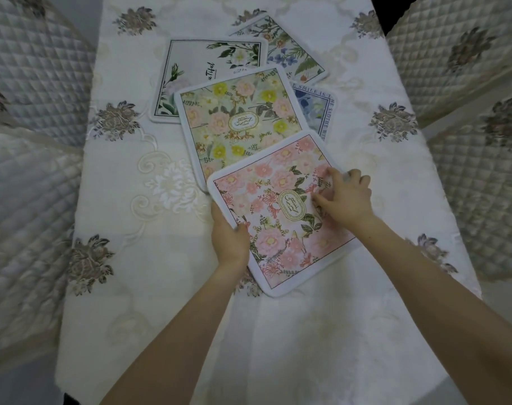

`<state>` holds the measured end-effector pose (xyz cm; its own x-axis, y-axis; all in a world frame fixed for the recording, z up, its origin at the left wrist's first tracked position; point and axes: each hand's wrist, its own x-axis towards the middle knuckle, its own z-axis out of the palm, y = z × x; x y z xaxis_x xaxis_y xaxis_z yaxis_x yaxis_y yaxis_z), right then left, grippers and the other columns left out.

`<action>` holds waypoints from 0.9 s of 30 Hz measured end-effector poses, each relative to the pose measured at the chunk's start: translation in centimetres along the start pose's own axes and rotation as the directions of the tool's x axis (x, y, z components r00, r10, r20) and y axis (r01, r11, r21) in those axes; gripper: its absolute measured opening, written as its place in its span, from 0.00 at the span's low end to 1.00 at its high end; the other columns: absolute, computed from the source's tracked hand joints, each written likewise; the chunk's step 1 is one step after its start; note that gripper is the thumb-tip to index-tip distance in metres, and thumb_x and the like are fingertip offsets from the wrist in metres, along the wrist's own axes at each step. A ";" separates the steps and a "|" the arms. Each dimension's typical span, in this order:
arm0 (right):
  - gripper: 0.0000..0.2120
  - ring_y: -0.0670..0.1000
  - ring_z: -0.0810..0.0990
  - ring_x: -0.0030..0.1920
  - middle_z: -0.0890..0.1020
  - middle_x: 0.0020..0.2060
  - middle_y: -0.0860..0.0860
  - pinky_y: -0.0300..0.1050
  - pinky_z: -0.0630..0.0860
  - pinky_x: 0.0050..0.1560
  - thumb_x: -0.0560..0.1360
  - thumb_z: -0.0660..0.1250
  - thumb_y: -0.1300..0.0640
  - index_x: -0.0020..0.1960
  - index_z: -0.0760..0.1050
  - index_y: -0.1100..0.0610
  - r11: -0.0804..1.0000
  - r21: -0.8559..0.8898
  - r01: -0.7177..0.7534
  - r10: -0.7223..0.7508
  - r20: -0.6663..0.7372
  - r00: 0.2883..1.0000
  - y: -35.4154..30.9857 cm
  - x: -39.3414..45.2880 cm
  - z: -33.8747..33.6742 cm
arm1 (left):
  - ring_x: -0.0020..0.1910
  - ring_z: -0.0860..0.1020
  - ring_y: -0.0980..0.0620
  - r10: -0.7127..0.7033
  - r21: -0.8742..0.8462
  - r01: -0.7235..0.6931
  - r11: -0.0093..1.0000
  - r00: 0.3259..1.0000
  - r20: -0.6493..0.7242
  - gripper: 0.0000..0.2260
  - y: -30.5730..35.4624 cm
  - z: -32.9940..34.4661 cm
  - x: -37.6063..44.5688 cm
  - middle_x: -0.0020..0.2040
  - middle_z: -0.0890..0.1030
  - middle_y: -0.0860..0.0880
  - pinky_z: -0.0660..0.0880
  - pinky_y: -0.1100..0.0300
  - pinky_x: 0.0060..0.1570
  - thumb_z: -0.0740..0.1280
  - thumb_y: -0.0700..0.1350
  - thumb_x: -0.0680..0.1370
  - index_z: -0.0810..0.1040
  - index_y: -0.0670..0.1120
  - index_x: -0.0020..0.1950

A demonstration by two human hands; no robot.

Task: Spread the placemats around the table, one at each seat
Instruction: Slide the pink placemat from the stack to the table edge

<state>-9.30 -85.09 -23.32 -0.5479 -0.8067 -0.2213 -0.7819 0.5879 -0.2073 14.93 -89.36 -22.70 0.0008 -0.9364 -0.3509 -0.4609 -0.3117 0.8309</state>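
1. My left hand (230, 239) grips the near-left edge of the pink floral placemat (281, 217), thumb on top of the white border and the other fingers hidden beneath it.
2. My right hand (346, 198) lies on top of the same placemat toward its right side, fingers spread and bent, fingertips pressing on the print; it is open, not clasped around anything.
3. The pink placemat sits tilted between my two hands, nearest of all the mats, its far edge overlapping the yellow floral placemat (237, 124).
4. The yellow one lies just beyond, partly covering the white placemat with green leaves (190, 71) on the far left and the blue placemat with lettering (317, 109) on the right.
5. A fifth placemat with blue and green sprigs (290, 54) lies farthest, tucked under the white one.
6. All five overlap in a loose fan at the middle of the embroidered cream tablecloth (149, 200).
7. Quilted chair covers (30, 171) stand along the left and right sides of the table.
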 end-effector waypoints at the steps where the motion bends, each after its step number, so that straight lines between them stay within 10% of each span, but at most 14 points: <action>1: 0.32 0.63 0.66 0.57 0.67 0.60 0.63 0.57 0.67 0.54 0.70 0.65 0.37 0.68 0.63 0.51 1.000 0.002 -0.011 0.011 0.003 1.000 -0.1 -1.3 0.3 | 0.43 0.76 0.53 0.008 0.022 -0.008 1.000 1.000 0.012 0.30 -0.3 -0.6 -0.2 0.53 0.75 0.53 0.70 0.69 0.32 0.63 0.33 0.75 0.57 0.50 0.74; 27: 0.33 0.65 0.64 0.60 0.66 0.62 0.66 0.61 0.65 0.59 0.73 0.63 0.37 0.70 0.61 0.56 0.961 0.054 -0.272 0.273 -0.006 0.962 -4.2 -31.8 7.5 | 0.57 0.70 0.40 0.116 0.398 -0.301 0.867 0.897 0.427 0.30 -13.5 -15.5 -12.2 0.59 0.66 0.40 0.69 0.57 0.58 0.69 0.40 0.74 0.61 0.41 0.72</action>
<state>13.62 -61.49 -22.59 -0.7419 -0.6163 -0.2640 -0.5862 0.7874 -0.1908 34.86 -76.20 -22.96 -0.4311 -0.8073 -0.4030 -0.7526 0.0753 0.6542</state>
